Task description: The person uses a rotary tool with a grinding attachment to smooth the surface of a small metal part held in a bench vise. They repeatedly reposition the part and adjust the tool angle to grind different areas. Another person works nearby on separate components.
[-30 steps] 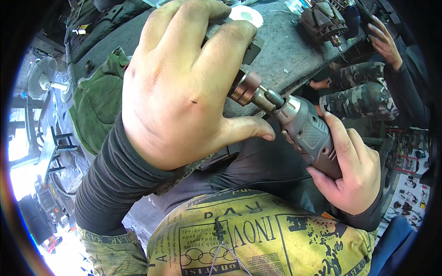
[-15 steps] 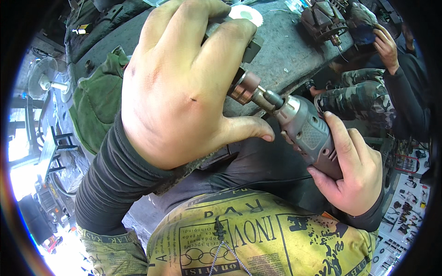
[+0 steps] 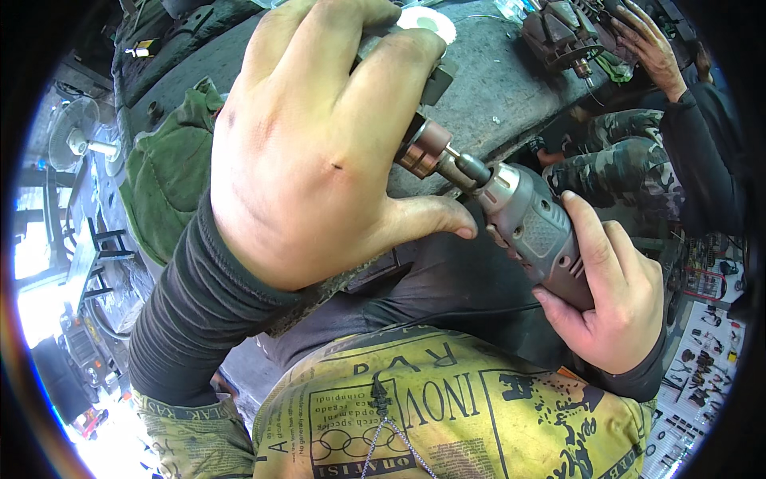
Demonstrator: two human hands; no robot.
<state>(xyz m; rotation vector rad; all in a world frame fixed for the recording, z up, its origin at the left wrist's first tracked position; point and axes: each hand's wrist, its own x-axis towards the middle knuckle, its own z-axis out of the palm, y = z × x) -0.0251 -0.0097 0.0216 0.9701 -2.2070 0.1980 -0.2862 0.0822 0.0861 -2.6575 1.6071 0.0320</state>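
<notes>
My right hand (image 3: 610,287) is wrapped around a grey rotary tool (image 3: 538,227) at the right. The tool's tip points up and left, at the end of a cylindrical metal part (image 3: 427,148) with a coppery band. Whether the tip touches the part's rim or sits inside its end, I cannot tell. My left hand (image 3: 319,144) curls over the dark metal body (image 3: 438,84) that this cylinder sticks out of. Its thumb stretches out toward the tool's nose. Most of the gripped body is hidden beneath the palm and fingers.
A white round piece (image 3: 428,22) lies beyond my left fingers on the dark bench (image 3: 487,88). Green cloth (image 3: 167,172) hangs at the left. At the far right, a co-worker's hand (image 3: 654,52) is beside a dark machine (image 3: 562,36). Small parts cover a white board (image 3: 698,351).
The co-worker's hand has risen and spread, and the dark cloth-like thing it held is out of sight. My own hands and the rotary tool have hardly moved.
</notes>
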